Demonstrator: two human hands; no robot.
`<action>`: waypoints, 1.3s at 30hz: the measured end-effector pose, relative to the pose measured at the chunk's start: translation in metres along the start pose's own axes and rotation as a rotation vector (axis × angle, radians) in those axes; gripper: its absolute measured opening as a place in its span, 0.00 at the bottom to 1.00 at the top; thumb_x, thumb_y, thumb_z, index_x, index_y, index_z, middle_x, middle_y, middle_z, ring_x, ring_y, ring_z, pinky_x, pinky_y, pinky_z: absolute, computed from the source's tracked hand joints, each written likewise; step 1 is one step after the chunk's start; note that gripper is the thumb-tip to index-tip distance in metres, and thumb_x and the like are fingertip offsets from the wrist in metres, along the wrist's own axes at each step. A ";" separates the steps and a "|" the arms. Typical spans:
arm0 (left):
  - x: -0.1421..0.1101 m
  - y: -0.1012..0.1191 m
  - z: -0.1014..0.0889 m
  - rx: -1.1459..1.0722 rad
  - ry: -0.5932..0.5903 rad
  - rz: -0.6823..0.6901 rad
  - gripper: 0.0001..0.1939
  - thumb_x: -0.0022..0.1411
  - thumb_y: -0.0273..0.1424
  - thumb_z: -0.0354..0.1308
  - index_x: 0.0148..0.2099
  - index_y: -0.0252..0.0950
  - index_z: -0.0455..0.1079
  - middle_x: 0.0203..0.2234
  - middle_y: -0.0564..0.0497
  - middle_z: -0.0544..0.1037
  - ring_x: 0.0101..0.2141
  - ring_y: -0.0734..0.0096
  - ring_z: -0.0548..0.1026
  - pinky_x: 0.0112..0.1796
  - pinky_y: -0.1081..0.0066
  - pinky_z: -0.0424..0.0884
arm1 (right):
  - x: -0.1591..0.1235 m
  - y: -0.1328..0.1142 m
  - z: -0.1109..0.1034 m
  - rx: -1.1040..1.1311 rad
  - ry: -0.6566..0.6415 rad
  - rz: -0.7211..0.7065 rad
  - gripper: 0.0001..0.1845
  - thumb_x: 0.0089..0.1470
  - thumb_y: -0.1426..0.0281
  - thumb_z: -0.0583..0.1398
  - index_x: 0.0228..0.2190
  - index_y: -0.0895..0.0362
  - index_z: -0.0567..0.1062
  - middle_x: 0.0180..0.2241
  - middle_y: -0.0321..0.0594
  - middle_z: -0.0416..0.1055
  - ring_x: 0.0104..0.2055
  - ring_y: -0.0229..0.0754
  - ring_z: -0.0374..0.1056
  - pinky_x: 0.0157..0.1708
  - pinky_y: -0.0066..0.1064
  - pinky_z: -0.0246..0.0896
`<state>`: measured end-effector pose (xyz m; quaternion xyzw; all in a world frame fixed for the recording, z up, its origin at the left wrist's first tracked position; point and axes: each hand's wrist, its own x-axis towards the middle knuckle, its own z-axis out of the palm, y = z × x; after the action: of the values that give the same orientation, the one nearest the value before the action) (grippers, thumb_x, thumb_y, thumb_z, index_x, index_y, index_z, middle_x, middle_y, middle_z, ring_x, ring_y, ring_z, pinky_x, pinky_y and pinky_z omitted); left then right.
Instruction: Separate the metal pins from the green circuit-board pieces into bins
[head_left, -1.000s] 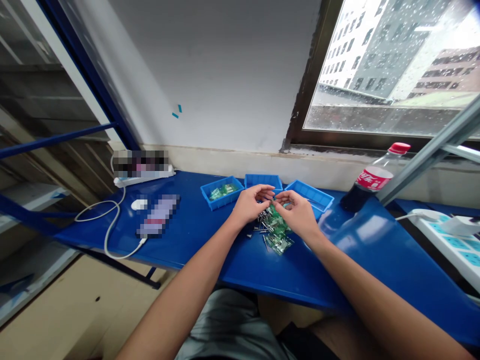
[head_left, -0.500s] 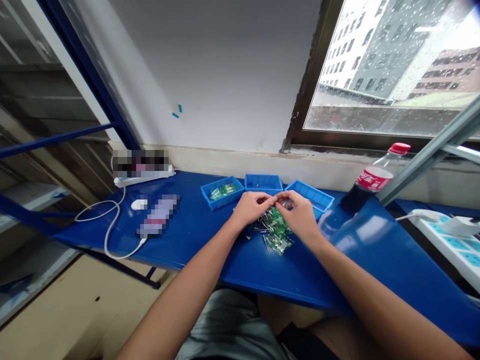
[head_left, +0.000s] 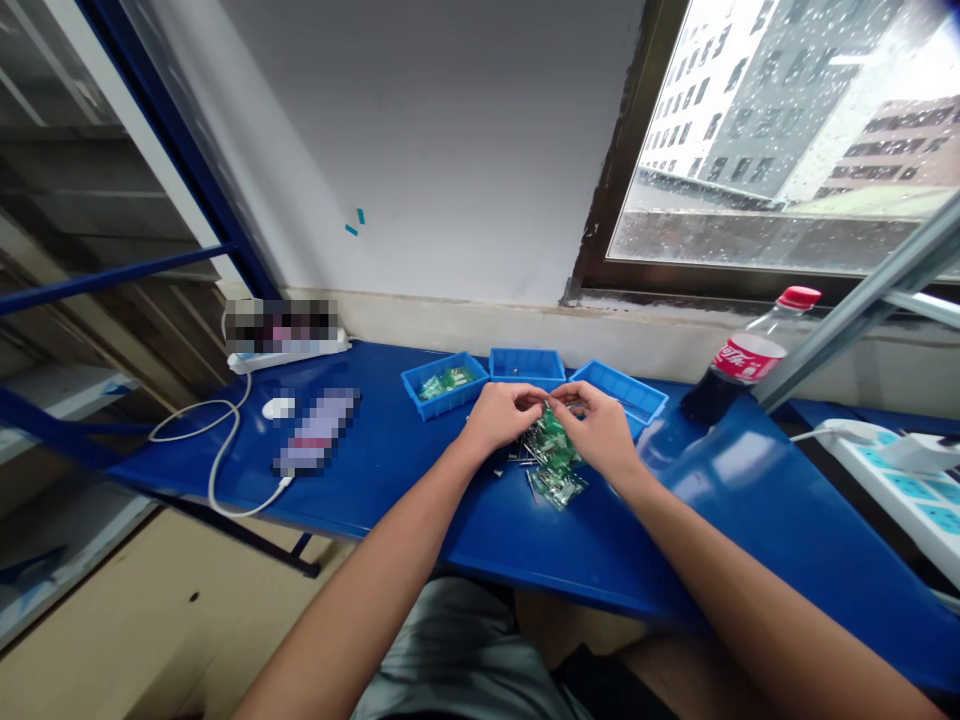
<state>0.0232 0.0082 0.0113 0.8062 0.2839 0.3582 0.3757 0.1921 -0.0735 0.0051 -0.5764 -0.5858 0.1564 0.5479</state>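
Observation:
My left hand [head_left: 504, 415] and my right hand [head_left: 598, 425] meet fingertip to fingertip above a heap of small parts. Thumb and fingers are pinched on both; whatever lies between them is too small or hidden to name. Below them is a pile of small clear-and-green plastic packets [head_left: 559, 460] holding metal pieces. Loose screw-like metal parts [head_left: 527, 450] lie at its left side, partly under my left hand. Behind the hands stand three blue bins: the left bin [head_left: 442, 405] contains similar packets, the middle bin [head_left: 526, 367] a tiny piece, and the right bin [head_left: 637, 392] is partly covered by my right hand.
A cola bottle [head_left: 739, 360] leans in view at the right, beside a grey metal post. A power strip [head_left: 911, 480] lies far right. On the left are a blurred-out phone-like item [head_left: 319, 430], its white cable [head_left: 217, 470] and a white oval object [head_left: 279, 408]. The wall borders the blue table.
The fingertips of both hands have shifted slightly, and those of the right hand have drawn a little away from the left. Bins and pile look the same.

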 end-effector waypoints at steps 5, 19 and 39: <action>0.001 -0.001 0.001 -0.049 0.052 -0.020 0.10 0.61 0.27 0.64 0.44 0.34 0.84 0.38 0.46 0.88 0.39 0.60 0.87 0.45 0.65 0.83 | 0.000 0.004 0.000 0.043 0.000 0.044 0.12 0.57 0.59 0.68 0.37 0.55 0.81 0.36 0.44 0.82 0.37 0.48 0.79 0.39 0.40 0.75; 0.002 0.003 0.003 -0.332 0.115 -0.060 0.17 0.62 0.28 0.70 0.52 0.34 0.78 0.41 0.43 0.87 0.44 0.57 0.87 0.48 0.60 0.83 | 0.000 0.005 0.003 0.200 0.091 0.035 0.17 0.56 0.57 0.71 0.41 0.55 0.79 0.39 0.46 0.82 0.43 0.50 0.80 0.46 0.44 0.76; 0.002 0.001 0.001 -0.282 0.146 -0.040 0.19 0.62 0.28 0.70 0.55 0.35 0.77 0.40 0.45 0.87 0.43 0.58 0.87 0.48 0.60 0.82 | 0.001 0.000 0.002 0.225 0.043 0.031 0.20 0.56 0.56 0.70 0.45 0.56 0.80 0.41 0.47 0.82 0.45 0.51 0.79 0.48 0.45 0.77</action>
<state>0.0256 0.0088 0.0122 0.7114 0.2734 0.4445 0.4706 0.1909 -0.0721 0.0048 -0.5235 -0.5439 0.2172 0.6189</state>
